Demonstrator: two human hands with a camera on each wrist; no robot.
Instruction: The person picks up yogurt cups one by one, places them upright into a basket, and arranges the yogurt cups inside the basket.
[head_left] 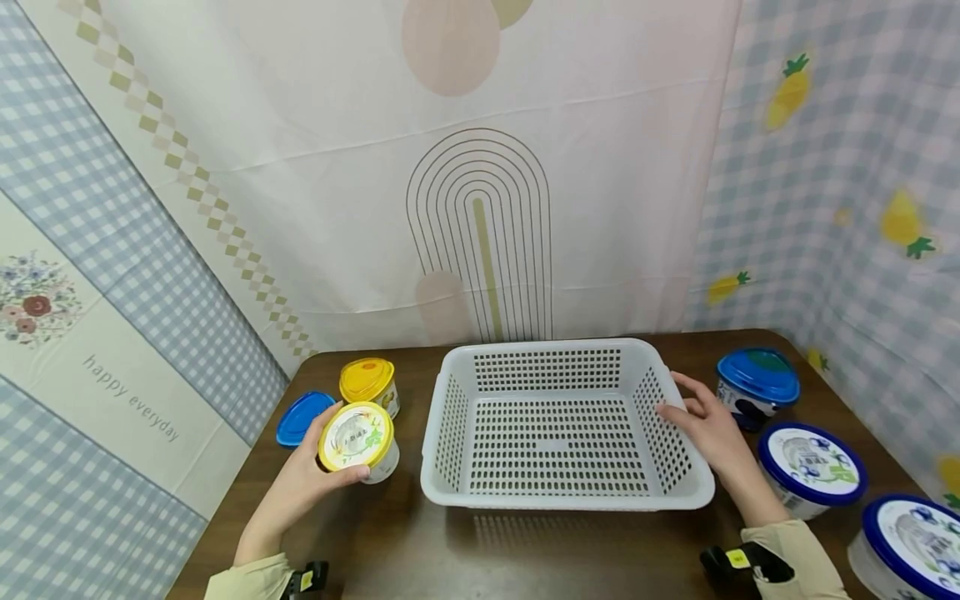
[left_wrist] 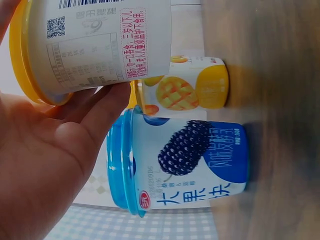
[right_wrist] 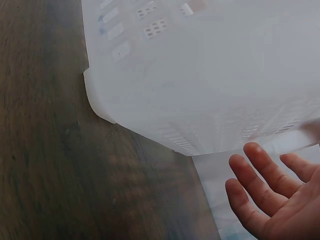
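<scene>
My left hand [head_left: 300,479] holds a jelly cup [head_left: 358,437] with a yellow-rimmed lid, thumb at its near side and fingers round the far side. In the left wrist view its printed white side faces the camera. Just behind it stand a mango yogurt cup [left_wrist: 185,90] with a yellow lid and a blackberry yogurt cup [left_wrist: 200,165] with a blue lid. On the right, my right hand [head_left: 708,429] grips the right rim of a white plastic basket [head_left: 558,502], thumb over the rim and fingers outside. Nothing lies in the basket.
Right of the basket stand a blue-lidded yogurt cup [head_left: 757,383] and two larger tubs with dark blue lids, one nearer the middle [head_left: 812,467] and another tub [head_left: 915,546] at the front corner. A patterned curtain [head_left: 360,208] hangs behind the brown table [head_left: 420,558].
</scene>
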